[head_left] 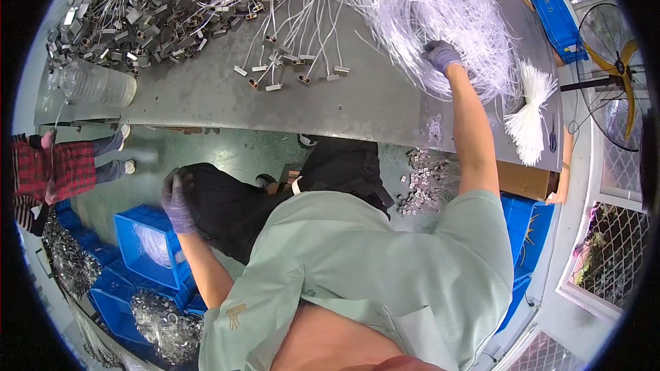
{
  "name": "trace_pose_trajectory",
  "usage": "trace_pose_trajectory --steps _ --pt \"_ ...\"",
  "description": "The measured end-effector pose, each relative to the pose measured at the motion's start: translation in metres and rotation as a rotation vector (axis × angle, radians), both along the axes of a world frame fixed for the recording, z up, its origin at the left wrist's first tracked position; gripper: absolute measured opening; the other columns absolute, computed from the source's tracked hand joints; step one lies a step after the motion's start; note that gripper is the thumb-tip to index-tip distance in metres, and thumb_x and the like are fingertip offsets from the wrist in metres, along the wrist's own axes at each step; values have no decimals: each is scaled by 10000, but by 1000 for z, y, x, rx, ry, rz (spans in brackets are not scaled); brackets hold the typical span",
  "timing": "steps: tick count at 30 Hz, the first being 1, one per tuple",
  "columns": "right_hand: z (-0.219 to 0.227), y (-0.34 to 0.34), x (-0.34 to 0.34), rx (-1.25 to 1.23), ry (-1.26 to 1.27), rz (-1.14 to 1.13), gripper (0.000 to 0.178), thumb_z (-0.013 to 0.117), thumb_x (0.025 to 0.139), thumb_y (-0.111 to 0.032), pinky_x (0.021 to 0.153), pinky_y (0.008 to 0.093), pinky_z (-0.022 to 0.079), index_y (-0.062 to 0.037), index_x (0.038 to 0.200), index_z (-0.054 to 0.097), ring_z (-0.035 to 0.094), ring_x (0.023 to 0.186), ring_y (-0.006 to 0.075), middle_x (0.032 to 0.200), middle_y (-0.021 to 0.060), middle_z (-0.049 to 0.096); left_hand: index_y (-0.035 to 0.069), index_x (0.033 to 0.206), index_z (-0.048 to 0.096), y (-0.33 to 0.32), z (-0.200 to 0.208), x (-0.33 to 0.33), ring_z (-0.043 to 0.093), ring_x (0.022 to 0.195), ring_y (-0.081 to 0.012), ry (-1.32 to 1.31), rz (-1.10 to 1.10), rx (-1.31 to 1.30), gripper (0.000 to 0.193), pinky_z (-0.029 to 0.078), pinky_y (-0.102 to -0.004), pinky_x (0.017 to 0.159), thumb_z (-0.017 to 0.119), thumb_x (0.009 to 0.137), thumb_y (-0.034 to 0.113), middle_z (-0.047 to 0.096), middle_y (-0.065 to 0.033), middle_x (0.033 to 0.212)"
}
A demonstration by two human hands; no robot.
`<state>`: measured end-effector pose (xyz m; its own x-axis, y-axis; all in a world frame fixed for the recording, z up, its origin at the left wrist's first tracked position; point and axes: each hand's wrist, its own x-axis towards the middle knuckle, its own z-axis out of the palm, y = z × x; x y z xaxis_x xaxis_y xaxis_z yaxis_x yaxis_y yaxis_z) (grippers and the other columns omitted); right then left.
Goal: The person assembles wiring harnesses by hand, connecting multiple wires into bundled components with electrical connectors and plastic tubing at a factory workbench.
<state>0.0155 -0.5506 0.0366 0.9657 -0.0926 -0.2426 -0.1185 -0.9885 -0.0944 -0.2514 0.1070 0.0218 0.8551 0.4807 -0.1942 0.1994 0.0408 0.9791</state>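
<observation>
My right hand (443, 57), in a purple-grey glove with dark fingertips, reaches onto a big loose coil of thin clear-white plastic strands (440, 0) on the grey table (261, 106). Its fingers are bent down among the strands and look closed on some of them. My left hand (178, 203), gloved alike, hangs below the table edge beside my black-clad knee. Its fingers are loosely bent and a little apart, with nothing visible in them. Left of the coil, several white cables with small metal-shelled connectors (304, 80) lie spread out.
A heap of cabled connectors (158, 20) covers the table's far left, near a clear plastic jar (100, 84). A tied white strand bundle (531, 113) lies at the right edge, near a fan (622, 69). Blue crates (141, 216) stand lower left; another person (69, 168) stands left.
</observation>
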Motion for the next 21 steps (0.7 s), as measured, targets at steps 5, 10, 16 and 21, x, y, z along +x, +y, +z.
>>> trace_pose_trajectory --steps 5,10,16,21 --pt "8 5 2 -49 -7 -62 350 634 724 -322 862 356 456 -103 994 672 616 941 308 985 155 651 0 1086 562 0 -5 -3 607 848 -165 -34 -110 -47 326 482 -268 734 587 876 249 628 -95 1006" --pt "26 -6 -2 671 -127 -265 235 610 804 -223 548 318 490 -40 940 667 610 573 185 810 114 671 -4 1107 558 4 -4 -9 615 829 -157 43 -91 46 365 486 -263 704 596 870 271 639 -86 976" --pt "94 57 -6 1208 -143 -354 305 558 871 -183 424 276 425 41 1078 535 535 467 154 804 139 654 0 1124 543 1 -5 -11 616 831 -158 31 -121 7 336 498 -261 721 580 891 239 626 -97 988" --pt "80 97 -2 1674 -105 -139 307 603 855 -156 538 267 436 42 1081 539 538 566 152 881 136 633 0 1092 562 -20 4 -2 608 812 -145 -29 -172 46 296 493 -256 709 573 893 220 628 -87 956"
